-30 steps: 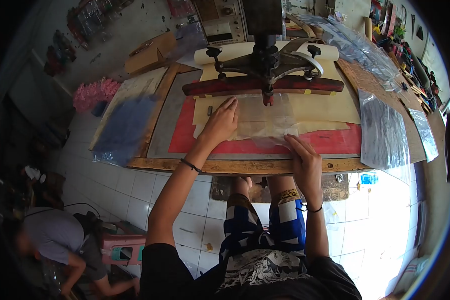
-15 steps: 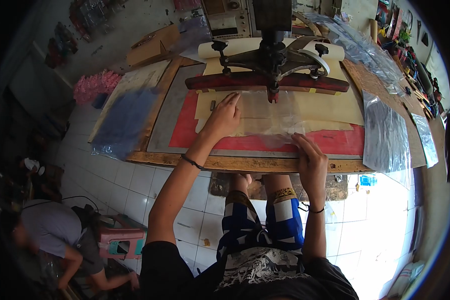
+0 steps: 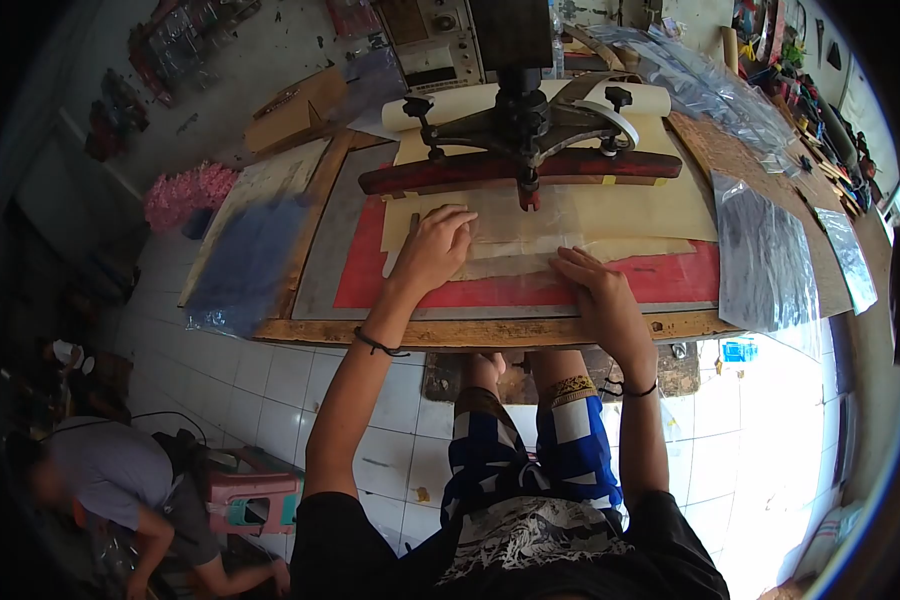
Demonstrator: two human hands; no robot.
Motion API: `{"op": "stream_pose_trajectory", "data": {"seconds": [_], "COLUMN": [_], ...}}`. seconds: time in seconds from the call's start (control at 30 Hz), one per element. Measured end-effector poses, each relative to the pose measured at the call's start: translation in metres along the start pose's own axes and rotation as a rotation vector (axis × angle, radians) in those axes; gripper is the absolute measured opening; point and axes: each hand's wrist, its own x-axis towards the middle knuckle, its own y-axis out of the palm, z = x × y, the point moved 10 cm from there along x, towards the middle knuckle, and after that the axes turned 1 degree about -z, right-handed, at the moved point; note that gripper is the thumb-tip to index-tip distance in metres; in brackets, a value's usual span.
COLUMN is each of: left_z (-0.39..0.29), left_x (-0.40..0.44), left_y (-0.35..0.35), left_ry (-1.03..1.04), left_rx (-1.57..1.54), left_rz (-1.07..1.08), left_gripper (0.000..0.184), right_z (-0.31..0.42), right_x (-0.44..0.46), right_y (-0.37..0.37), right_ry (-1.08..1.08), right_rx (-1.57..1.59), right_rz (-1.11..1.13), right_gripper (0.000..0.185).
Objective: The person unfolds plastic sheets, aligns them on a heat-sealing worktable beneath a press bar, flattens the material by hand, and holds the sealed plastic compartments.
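Observation:
A clear plastic sheet (image 3: 515, 225) lies over yellowish paper (image 3: 645, 215) and a red sheet (image 3: 510, 292) on the worktable. At the sheet's left edge is my left hand (image 3: 434, 250), its fingers bent and close together. My right hand (image 3: 598, 290) rests at the lower right of the plastic, fingertips touching it. Whether either hand pinches the film is too small to tell. Just beyond the hands, the long dark-red bar (image 3: 430, 176) of a press hangs above the paper, under a black metal bracket (image 3: 525, 130).
Blue plastic sheets (image 3: 250, 250) lie at the table's left, near a cardboard box (image 3: 295, 110). Clear plastic sheets (image 3: 765, 255) overhang the right side. A pink pile (image 3: 190, 195) sits farther left. Another person (image 3: 120, 470) bends beside a red stool (image 3: 255, 495) at lower left.
My right hand has moved inward and slightly up along the plastic. My left hand's fingers have bent more at the left edge. The camera view has shifted slightly.

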Motion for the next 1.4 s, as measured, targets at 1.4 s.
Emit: {"op": "stream_pose_trajectory", "data": {"seconds": [1.4], "left_z": [-0.006], "left_x": [-0.003], "left_y": [0.012], "left_ry": [0.006], "left_rx": [-0.006], "left_rz": [0.162], "left_gripper": [0.047], "right_z": [0.001], "right_x": [0.004], "right_y": [0.018], "right_ry": [-0.022], "right_rx": [-0.322], "right_rz": [-0.099], "right_gripper": [0.043]}}
